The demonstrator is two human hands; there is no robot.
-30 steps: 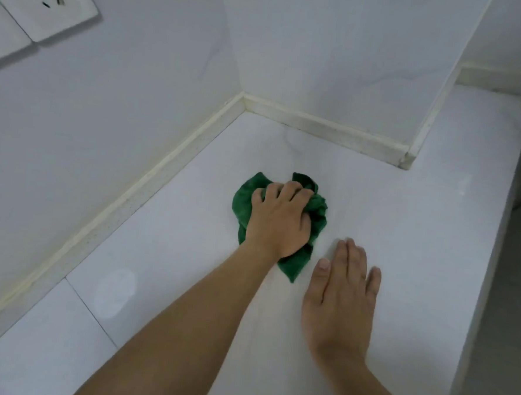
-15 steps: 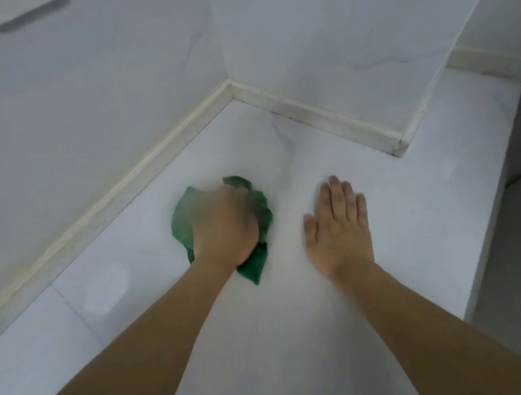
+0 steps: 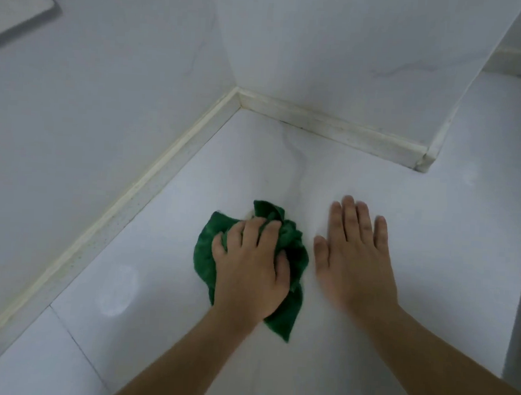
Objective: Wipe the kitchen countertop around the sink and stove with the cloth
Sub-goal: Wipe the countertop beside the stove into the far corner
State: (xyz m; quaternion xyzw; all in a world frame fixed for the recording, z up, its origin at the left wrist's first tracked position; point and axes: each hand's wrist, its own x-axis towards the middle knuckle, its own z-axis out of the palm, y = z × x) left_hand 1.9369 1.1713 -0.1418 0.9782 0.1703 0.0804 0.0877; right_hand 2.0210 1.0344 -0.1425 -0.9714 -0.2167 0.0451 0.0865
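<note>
i see the cloth [image 3: 292, 254], a dark green rag bunched into thick folds, lying on the white countertop [image 3: 433, 238] a little in front of the inside corner where the two walls meet. one loose corner of it trails back toward me in a point, and a flatter flap spreads out on the side toward the left wall. the left hand [image 3: 249, 267] sits on top of it, palm down, fingers curled into the folds and gripping the bundle against the surface, with the forearm running back to the lower edge of my view. the right hand [image 3: 356, 258] lies just beside the cloth, apart from it, flat on the countertop with fingers straight and close together, holding nothing; its edges are a bit blurred. the countertop is pale stone with faint grey veining, and a thin seam [image 3: 76, 348] crosses it near the lower left, next to a soft bright glare patch [image 3: 116, 292]. a cream backsplash strip [image 3: 333, 125] runs along the foot of both walls and shows dark specks at the joint. a boxed wall column [image 3: 353, 50] juts out at the back and ends at an outer corner on the right. a white wall socket [image 3: 15, 2] sits at the upper left, partly cut off
</note>
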